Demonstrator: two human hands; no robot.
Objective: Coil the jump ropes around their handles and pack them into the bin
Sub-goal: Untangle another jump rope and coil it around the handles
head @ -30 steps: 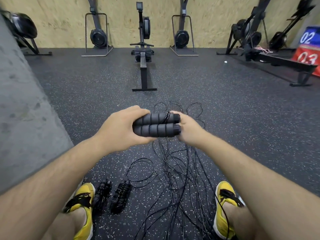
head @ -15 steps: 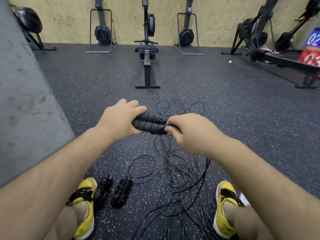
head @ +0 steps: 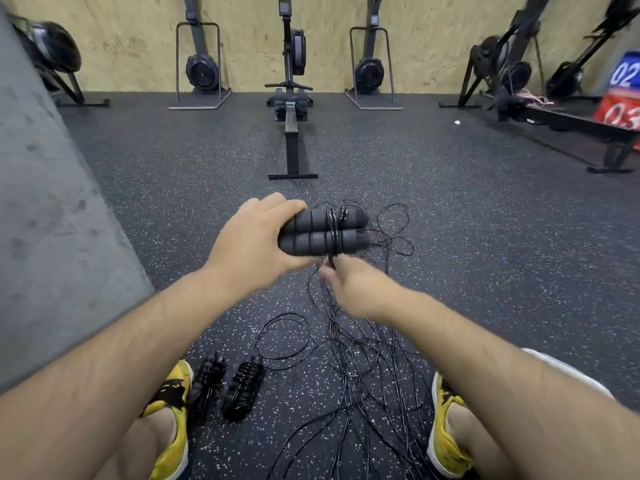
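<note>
Our left grip (head: 252, 251) clasps two black ribbed foam handles (head: 311, 233), wound twice with thin black cord (head: 333, 233); our right grip (head: 353, 289) pinches that cord beneath the handles.

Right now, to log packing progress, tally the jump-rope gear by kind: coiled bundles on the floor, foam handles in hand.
Black cord-wrapped jump-rope bundles on the floor: 2
Black ribbed foam handles in the left hand: 2
Total: 4
Tangled black cords on the floor: too knotted to count.
</note>
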